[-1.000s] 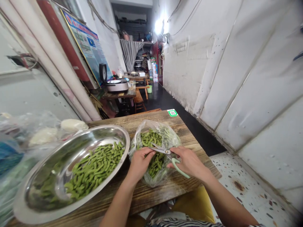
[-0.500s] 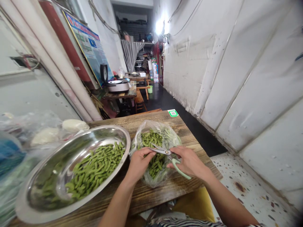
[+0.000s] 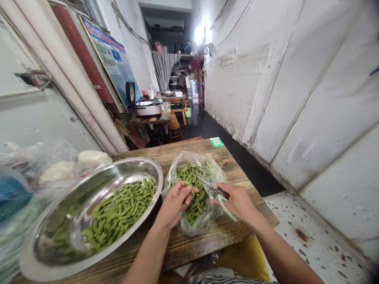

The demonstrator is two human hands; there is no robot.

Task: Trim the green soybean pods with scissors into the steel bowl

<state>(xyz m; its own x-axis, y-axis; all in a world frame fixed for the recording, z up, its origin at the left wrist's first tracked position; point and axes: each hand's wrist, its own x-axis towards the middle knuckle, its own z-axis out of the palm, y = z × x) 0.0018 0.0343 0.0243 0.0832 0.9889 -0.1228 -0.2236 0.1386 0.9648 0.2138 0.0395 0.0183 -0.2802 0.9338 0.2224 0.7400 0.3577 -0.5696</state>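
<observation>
Pinching green pod [image 3: 192,192] in left hand [image 3: 174,202], gripping scissors [image 3: 211,185] in right hand [image 3: 239,202], plastic bag [image 3: 192,229] just beneath. Best to expose only pod's tip, keeping fingertips [image 3: 186,190] back from blades [image 3: 202,178]; snip squarely, without tugging.

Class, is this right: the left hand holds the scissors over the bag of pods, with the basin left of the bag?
Not the left hand: the head view shows the right hand holding the scissors over the bag, with the basin left of it.
</observation>
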